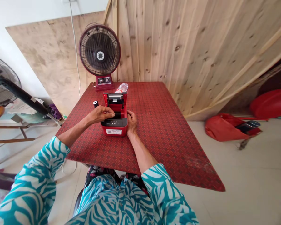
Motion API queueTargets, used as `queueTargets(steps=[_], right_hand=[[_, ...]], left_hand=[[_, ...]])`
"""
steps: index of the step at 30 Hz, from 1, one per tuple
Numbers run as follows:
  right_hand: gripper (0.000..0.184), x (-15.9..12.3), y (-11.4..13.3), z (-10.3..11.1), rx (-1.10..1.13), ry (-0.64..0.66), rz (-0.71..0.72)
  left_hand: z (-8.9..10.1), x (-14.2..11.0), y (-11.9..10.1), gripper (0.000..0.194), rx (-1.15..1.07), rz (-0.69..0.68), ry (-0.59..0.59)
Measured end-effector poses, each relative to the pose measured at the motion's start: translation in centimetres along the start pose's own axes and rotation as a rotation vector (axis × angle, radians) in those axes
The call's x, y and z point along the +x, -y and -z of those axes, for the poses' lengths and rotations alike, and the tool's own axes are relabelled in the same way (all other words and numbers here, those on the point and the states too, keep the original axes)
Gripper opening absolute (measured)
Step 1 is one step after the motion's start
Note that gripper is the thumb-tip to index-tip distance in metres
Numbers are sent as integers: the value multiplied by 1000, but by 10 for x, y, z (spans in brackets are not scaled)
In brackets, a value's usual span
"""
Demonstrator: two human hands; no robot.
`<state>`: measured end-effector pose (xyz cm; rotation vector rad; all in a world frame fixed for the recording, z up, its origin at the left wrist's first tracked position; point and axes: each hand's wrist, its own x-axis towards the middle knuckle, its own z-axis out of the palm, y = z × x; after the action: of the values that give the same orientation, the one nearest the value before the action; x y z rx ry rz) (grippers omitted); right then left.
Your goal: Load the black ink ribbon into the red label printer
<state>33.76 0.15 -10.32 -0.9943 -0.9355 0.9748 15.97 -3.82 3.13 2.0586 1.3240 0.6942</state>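
A small red and black receipt printer (114, 130) stands on the table with its lid (114, 97) raised. Over the left part of its open compartment is my left hand (100, 114), thumb and fingers pinched together. Whether something small is between those fingertips, I cannot make out. My right hand (131, 122) curls against the printer's right side and grips it; some of its fingers are hidden. Just behind my left hand, a small black roll (96, 104) with a white end stands on the tabletop.
The printer rests on a red patterned table (159, 131). Behind it are a clear plastic bottle (122, 88) lying down and a dark red fan (100, 56). A wooden wall (154, 40) borders the far side. A red bag (224, 127) lies on the floor at right.
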Motion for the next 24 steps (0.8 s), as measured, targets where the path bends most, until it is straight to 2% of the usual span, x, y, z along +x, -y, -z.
queueTargets(steps=[4,6,9,12,15,18,24], right_hand=[[34,-2,3,-1,15,18,-1],[34,-3,4,-2,17,21,0],[34,-2,2,-2,15,23,6],[33,0,-2,-1,-9,24,8],[34,1,-5,1,-29,22,16],[34,2,-8,2,-24,35,21],[37,0,-1,4,-20,57,-21]], left_hand=[[-6,-7,-10,16,154,-286,-54],[-8,-14,-14,18,250,-434,-84],[-12,-26,-18,21,402,-560,-168],[-19,-40,-19,24,514,-588,-243],[-27,-52,-17,26,565,-580,-259],[-32,-58,-14,23,585,-555,-256],[-42,-66,-12,17,592,-594,-370]])
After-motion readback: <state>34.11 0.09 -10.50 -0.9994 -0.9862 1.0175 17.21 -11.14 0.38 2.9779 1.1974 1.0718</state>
